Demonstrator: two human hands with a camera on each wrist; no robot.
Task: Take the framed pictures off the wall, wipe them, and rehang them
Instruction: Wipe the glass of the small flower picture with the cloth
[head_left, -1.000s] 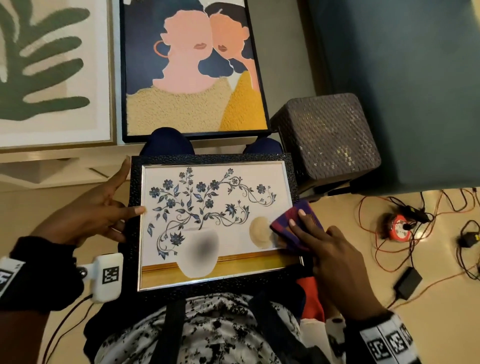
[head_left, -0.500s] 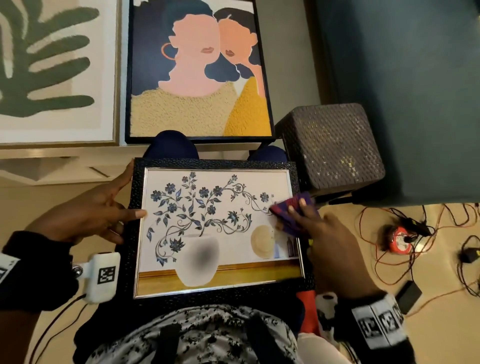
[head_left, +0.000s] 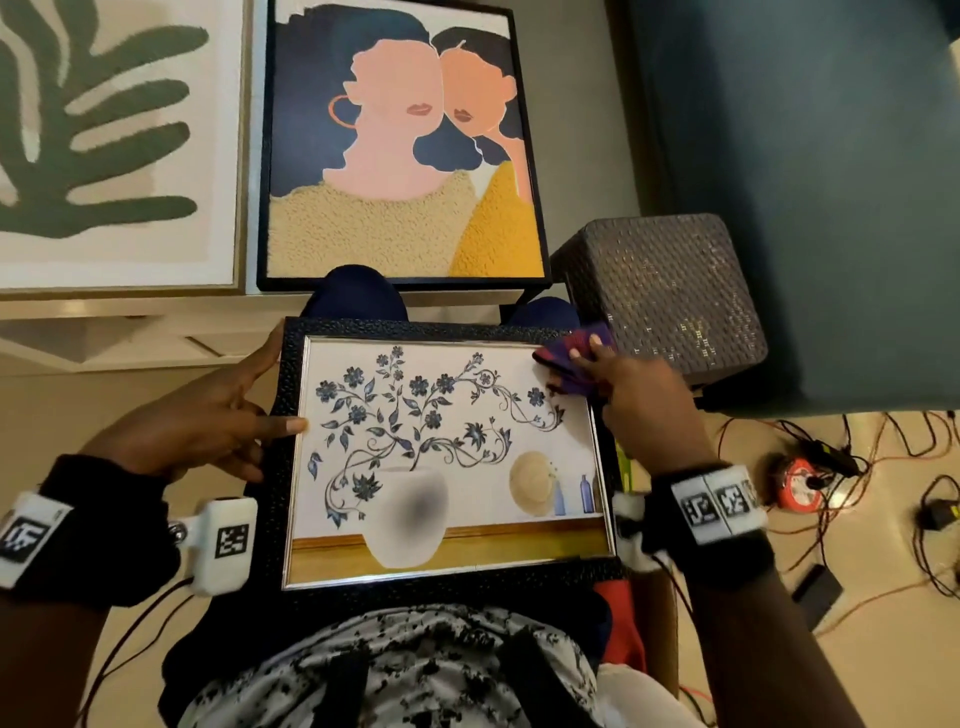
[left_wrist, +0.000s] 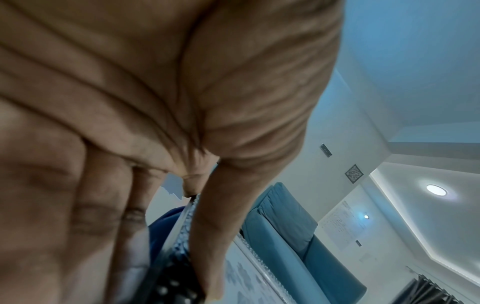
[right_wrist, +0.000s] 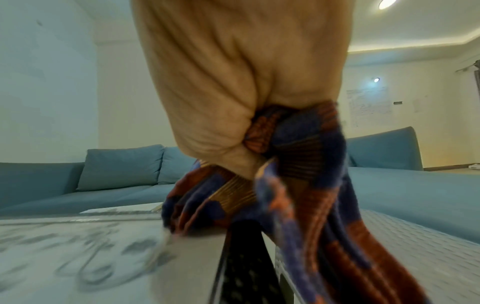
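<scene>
A black-framed picture (head_left: 452, 457) of blue flowers in a white vase lies flat on my lap. My left hand (head_left: 208, 421) rests on its left edge with straight fingers, the thumb along the frame's top left corner; the left wrist view shows those fingers against the frame's edge (left_wrist: 179, 236). My right hand (head_left: 623, 384) grips a purple and red cloth (head_left: 571, 353) and presses it on the glass at the picture's top right corner. In the right wrist view the cloth (right_wrist: 298, 174) is bunched under my curled fingers over the frame's edge (right_wrist: 241, 267).
Two larger framed pictures lean ahead: a green leaf print (head_left: 104, 140) at left and a two-figure portrait (head_left: 405, 150) in the middle. A dark woven cube (head_left: 660, 291) stands right of my knees beside a teal sofa (head_left: 805, 182). Cables and a red reel (head_left: 800, 483) lie on the floor.
My right hand has slid the cloth up the picture's right side, from near the lower right to the top right corner. The left hand has stayed on the left edge.
</scene>
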